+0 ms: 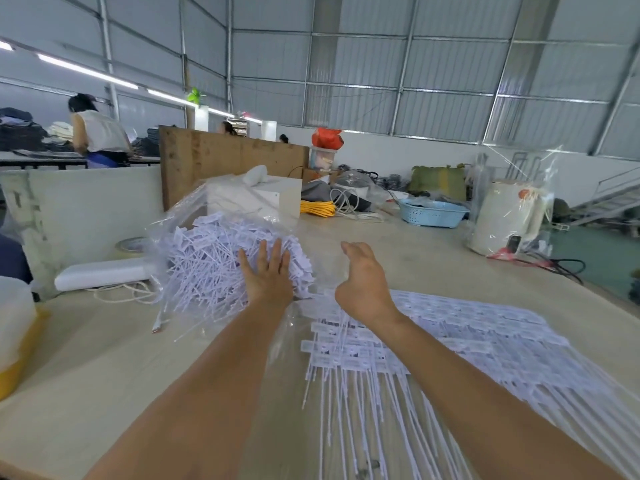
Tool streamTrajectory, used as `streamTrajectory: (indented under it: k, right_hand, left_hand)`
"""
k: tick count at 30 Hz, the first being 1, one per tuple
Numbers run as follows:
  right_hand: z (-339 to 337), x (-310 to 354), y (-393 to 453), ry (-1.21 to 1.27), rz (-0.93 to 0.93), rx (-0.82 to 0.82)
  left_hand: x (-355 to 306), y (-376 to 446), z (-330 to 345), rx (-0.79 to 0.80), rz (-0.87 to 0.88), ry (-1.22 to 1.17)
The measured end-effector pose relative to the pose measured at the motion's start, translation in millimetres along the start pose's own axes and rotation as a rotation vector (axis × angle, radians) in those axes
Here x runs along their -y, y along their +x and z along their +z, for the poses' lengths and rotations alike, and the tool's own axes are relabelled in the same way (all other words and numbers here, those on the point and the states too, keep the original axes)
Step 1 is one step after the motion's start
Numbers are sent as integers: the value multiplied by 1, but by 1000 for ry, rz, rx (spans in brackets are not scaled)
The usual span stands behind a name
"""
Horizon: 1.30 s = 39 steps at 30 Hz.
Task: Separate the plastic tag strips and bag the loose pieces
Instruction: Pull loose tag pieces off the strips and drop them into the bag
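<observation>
White tag strips (433, 327); clear bag (214, 244); blue basket (433, 213).

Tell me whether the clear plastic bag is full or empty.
Largely full: the clear plastic bag bulges with loose white tags, and the left hand presses flat against them at its mouth.

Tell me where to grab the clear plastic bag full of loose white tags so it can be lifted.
Grip the clear plastic bag by its open film edge near the right hand, coming from the right. The bag lies on its side, mouth that way, with the left hand flat on the loose white tags.
</observation>
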State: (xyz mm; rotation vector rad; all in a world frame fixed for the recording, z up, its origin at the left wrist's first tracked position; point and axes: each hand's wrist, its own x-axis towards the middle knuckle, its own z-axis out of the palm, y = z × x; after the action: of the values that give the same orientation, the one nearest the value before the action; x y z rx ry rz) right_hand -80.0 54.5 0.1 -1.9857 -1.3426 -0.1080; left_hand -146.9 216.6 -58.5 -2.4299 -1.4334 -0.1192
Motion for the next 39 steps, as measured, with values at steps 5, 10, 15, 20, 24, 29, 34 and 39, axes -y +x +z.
streamTrajectory:
  k: [5,10,15,20,24,29,34,39]
  right_hand:
    - [-19,-11,-11,106,-20,207]
    - [-73,-62,-31,239,7,133]
    - [-111,-137,-57,-31,194,30]
    - [-115,-170,-78,-22,264,37]
    - [-115,-176,-85,59,224,23]
    - [-116,-179,-91,32,138,157]
    - [-115,-177,-87,111,129,89]
    - [-121,-169,-86,177,116,53]
  left_hand:
    - [-5,-17,-28,40,103,-5]
    - [5,-62,-77,50,121,116]
    - [-41,-110,-127,-349,254,-25]
    - [-112,-129,-131,-300,655,-248]
    - [-149,-128,-119,-93,769,-344]
    - [-166,-115,-108,178,750,-571]
    - [-167,-110,-98,169,731,-857]
    - [-164,-111,-100,88,665,-857]
